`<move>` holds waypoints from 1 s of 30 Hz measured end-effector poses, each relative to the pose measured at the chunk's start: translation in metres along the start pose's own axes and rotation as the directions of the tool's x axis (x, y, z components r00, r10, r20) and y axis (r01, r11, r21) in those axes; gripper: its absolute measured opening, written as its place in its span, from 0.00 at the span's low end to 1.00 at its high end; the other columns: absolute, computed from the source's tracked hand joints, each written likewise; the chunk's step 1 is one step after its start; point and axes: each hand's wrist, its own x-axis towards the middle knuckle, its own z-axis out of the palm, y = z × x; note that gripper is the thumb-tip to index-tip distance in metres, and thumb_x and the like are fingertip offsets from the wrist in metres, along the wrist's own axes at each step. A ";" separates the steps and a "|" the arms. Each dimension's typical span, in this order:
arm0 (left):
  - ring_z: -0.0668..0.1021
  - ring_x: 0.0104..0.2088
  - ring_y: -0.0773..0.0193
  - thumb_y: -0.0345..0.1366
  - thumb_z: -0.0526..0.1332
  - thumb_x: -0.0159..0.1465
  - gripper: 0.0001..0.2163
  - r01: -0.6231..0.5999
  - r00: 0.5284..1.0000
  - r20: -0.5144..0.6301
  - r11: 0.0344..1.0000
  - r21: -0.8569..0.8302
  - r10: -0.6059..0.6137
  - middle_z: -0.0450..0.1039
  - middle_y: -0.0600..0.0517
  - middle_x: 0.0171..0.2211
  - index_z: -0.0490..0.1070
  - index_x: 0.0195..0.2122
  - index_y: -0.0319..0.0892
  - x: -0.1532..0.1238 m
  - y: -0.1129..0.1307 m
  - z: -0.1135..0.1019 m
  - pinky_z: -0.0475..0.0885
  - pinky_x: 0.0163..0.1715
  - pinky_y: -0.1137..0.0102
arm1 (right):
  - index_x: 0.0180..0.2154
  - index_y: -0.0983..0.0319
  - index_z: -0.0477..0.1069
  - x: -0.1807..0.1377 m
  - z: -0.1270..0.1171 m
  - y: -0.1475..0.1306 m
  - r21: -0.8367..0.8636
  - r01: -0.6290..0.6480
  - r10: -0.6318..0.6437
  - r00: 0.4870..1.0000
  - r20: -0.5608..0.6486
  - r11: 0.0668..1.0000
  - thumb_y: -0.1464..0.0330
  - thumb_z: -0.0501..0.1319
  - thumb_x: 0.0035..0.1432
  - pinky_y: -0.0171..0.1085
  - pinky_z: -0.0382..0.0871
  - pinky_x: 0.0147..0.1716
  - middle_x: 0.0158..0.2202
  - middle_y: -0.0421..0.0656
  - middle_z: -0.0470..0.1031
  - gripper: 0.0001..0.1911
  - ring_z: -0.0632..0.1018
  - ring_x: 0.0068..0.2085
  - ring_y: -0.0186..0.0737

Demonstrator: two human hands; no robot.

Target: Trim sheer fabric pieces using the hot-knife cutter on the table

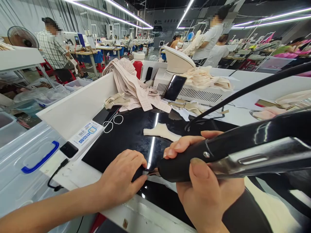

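Note:
My right hand is wrapped round the rounded end of a long black tool. The tool has a shiny metal lever along its side and runs past the right edge, close to the camera; its exact kind is unclear. My left hand is closed on a small dark rounded object, mostly covered by the fingers, right by the tool's tip. Both hands are over a glossy black panel. Beyond them lies a cream cut piece. Pale fabric shows under my right forearm, partly hidden.
Scissors with white handles, a white box and a small black device line the left side. Behind are beige strips, a propped phone and a white machine. A black cable arches overhead. Co-workers are farther back.

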 end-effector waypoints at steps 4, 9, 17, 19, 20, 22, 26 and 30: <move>0.73 0.45 0.56 0.27 0.62 0.64 0.09 0.008 1.000 0.007 1.000 -0.010 -0.008 0.73 0.52 0.43 0.66 0.43 0.45 0.001 0.004 0.001 0.70 0.47 0.59 | 0.48 0.56 0.67 -0.001 0.000 0.001 0.036 -0.008 0.008 1.000 0.010 0.999 0.64 0.69 0.59 0.42 0.75 0.28 0.32 0.38 0.74 0.18 0.75 0.28 0.39; 0.73 0.44 0.56 0.29 0.62 0.65 0.07 0.010 1.000 0.000 1.000 -0.010 -0.010 0.73 0.52 0.42 0.66 0.42 0.45 0.002 0.007 0.003 0.70 0.46 0.60 | 0.48 0.55 0.68 0.000 -0.002 0.002 0.047 -0.011 0.010 1.000 0.019 0.999 0.65 0.69 0.59 0.41 0.75 0.29 0.31 0.38 0.74 0.17 0.76 0.29 0.39; 0.74 0.44 0.57 0.27 0.60 0.67 0.07 0.021 1.000 -0.023 1.000 -0.008 -0.021 0.73 0.52 0.43 0.67 0.43 0.45 -0.001 0.006 0.003 0.72 0.45 0.60 | 0.49 0.54 0.69 0.000 0.000 0.004 0.046 0.005 -0.005 1.000 0.004 0.999 0.65 0.69 0.59 0.42 0.74 0.30 0.32 0.37 0.74 0.17 0.75 0.29 0.39; 0.74 0.45 0.57 0.27 0.60 0.67 0.07 0.012 0.999 -0.046 1.000 0.007 -0.011 0.73 0.51 0.45 0.67 0.43 0.45 -0.002 0.005 0.002 0.73 0.46 0.60 | 0.48 0.53 0.69 0.000 0.001 0.004 0.035 0.006 -0.006 1.000 -0.006 0.999 0.65 0.69 0.59 0.42 0.74 0.30 0.32 0.37 0.74 0.17 0.75 0.29 0.40; 0.74 0.45 0.57 0.26 0.59 0.67 0.07 0.000 0.998 -0.065 1.000 0.019 0.001 0.73 0.50 0.46 0.67 0.43 0.44 -0.004 0.005 0.001 0.73 0.46 0.61 | 0.48 0.53 0.69 0.000 0.001 0.005 0.029 0.003 -0.003 1.000 -0.010 1.000 0.64 0.69 0.59 0.42 0.74 0.31 0.32 0.37 0.73 0.17 0.75 0.29 0.40; 0.75 0.45 0.59 0.26 0.58 0.68 0.06 -0.055 0.994 -0.094 0.997 0.054 0.060 0.73 0.49 0.45 0.68 0.42 0.43 -0.006 0.004 -0.002 0.74 0.46 0.63 | 0.48 0.53 0.69 0.000 0.001 0.005 0.025 0.005 -0.004 1.000 -0.012 1.000 0.64 0.69 0.59 0.42 0.74 0.30 0.31 0.38 0.73 0.16 0.75 0.29 0.40; 0.76 0.40 0.62 0.28 0.55 0.72 0.07 -0.286 0.946 -0.096 0.938 0.196 0.309 0.75 0.50 0.39 0.72 0.41 0.41 -0.013 0.001 -0.006 0.76 0.46 0.65 | 0.48 0.55 0.68 0.001 0.001 0.005 0.039 0.017 -0.016 1.000 -0.009 0.999 0.65 0.69 0.59 0.43 0.74 0.30 0.32 0.38 0.74 0.17 0.75 0.28 0.40; 0.78 0.37 0.64 0.29 0.54 0.73 0.08 -0.410 0.887 -0.069 0.846 0.340 0.457 0.76 0.50 0.35 0.74 0.45 0.38 -0.018 -0.002 -0.005 0.76 0.52 0.61 | 0.48 0.56 0.68 0.001 0.000 0.005 0.034 0.009 -0.008 1.000 -0.019 0.999 0.64 0.70 0.58 0.43 0.73 0.31 0.31 0.37 0.74 0.19 0.75 0.29 0.40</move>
